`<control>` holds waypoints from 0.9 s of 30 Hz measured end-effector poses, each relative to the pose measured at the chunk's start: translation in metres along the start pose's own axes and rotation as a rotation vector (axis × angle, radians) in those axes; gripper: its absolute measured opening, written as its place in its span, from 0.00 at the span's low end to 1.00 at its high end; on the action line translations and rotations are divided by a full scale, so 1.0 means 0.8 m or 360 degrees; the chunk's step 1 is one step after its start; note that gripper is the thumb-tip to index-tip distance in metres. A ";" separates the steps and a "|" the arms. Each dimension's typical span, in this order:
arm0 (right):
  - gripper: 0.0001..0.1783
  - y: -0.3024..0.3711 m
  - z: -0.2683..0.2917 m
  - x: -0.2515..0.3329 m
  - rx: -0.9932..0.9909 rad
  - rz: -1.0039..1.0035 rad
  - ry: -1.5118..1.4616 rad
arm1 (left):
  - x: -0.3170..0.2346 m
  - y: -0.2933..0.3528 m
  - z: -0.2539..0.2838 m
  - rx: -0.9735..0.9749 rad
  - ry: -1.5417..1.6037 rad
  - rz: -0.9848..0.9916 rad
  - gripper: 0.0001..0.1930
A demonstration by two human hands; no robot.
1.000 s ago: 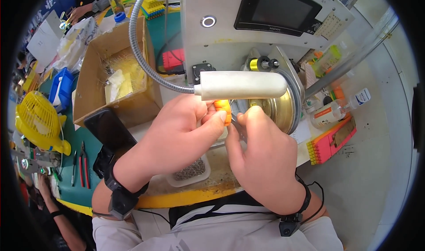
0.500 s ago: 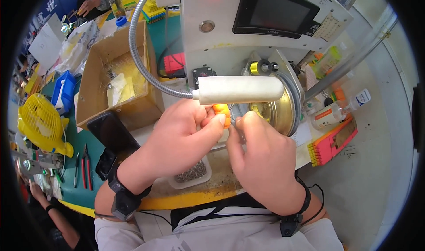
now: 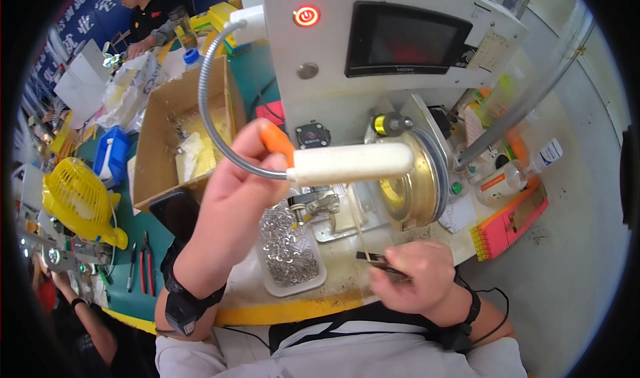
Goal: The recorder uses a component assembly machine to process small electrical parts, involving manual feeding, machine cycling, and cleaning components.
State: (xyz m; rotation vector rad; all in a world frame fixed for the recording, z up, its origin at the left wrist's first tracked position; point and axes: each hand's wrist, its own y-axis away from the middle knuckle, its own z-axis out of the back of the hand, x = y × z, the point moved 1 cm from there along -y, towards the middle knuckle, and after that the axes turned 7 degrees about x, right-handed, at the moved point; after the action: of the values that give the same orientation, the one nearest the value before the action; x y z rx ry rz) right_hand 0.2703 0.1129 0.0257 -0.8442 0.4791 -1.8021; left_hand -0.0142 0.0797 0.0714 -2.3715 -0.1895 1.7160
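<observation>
My left hand [image 3: 233, 198] is raised beside the lamp head [image 3: 353, 163]. An orange finger cover [image 3: 277, 143] sits on one of its fingers. Its fingers are curled together at the tips, and the lamp partly hides whatever they pinch. Lower down, near the table's front edge, my right hand [image 3: 420, 278] is closed round a small dark metal tool [image 3: 381, 262] whose end points left. A thin pale strip [image 3: 361, 228] runs up from that tool toward a metal fixture [image 3: 320, 205]. Between my hands stands a white tray [image 3: 320, 281] of small shiny metal pieces.
A machine with a dark screen [image 3: 410, 41] and a brass-coloured wheel [image 3: 407, 201] rises ahead. At left are a cardboard box [image 3: 153, 111], a yellow fan [image 3: 80, 198] and red-handled pliers [image 3: 147, 265]. Bottles [image 3: 500, 181] and a pink rack [image 3: 507, 228] lie right. Other people sit beyond.
My hands have parted: the left rose up and left, the right came down toward the table's front edge. The tray and fixture now show. The view has tilted upward a little.
</observation>
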 end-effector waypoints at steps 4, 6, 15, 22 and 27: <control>0.19 0.056 0.003 -0.048 0.0089 -0.0289 0.0110 | -0.043 -0.004 0.036 -0.0269 -0.0148 -0.0451 0.13; 0.16 0.071 0.009 -0.060 0.0156 -0.0552 0.0103 | -0.068 -0.015 0.044 -0.0697 -0.0769 -0.0488 0.08; 0.13 0.066 0.016 -0.069 0.0189 -0.0702 0.0114 | -0.112 -0.015 0.113 -0.0952 -0.2902 0.0382 0.18; 0.11 0.049 0.070 -0.043 -0.0096 -0.0296 0.0003 | -0.091 -0.004 0.090 -0.0849 -0.3450 0.0417 0.35; 0.15 0.027 0.142 0.004 -0.0801 0.0085 -0.0509 | -0.082 0.008 0.052 -0.0841 -0.3173 0.0163 0.36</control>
State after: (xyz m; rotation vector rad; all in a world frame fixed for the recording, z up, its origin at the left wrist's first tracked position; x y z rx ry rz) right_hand 0.3669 0.1096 0.0884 -1.4242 0.7494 -1.4752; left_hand -0.0746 0.0622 0.1178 0.1616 -0.7699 3.4587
